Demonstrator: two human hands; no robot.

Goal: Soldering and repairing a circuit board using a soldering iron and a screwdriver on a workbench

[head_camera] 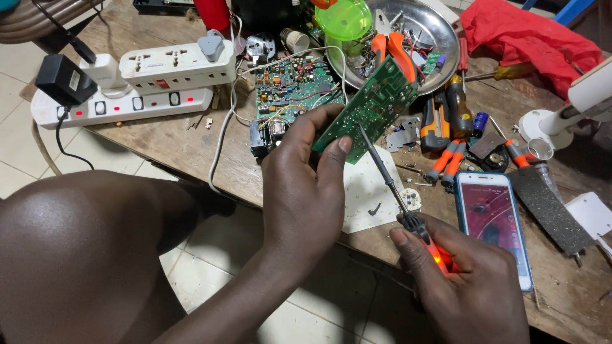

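Head view looks down at a cluttered wooden workbench [191,143], where the left hand [306,185] pinches a green circuit board [373,105] between thumb and fingertips, tilted solder side up, at about twelve o'clock from the hand. Right hand [468,280], fingers closed round the glowing handle of a soldering iron [398,191], aims its tip at the board's lower edge from five o'clock; soldering looks to be the step in hand, and touching a single joint calls for a steady board and fine aim

The wooden table [191,143] carries two white power strips [127,89] at its left end, a steel bowl [440,38] and red cloth [529,38] by the far edge, a phone [494,223] and file [551,210] near the front edge.
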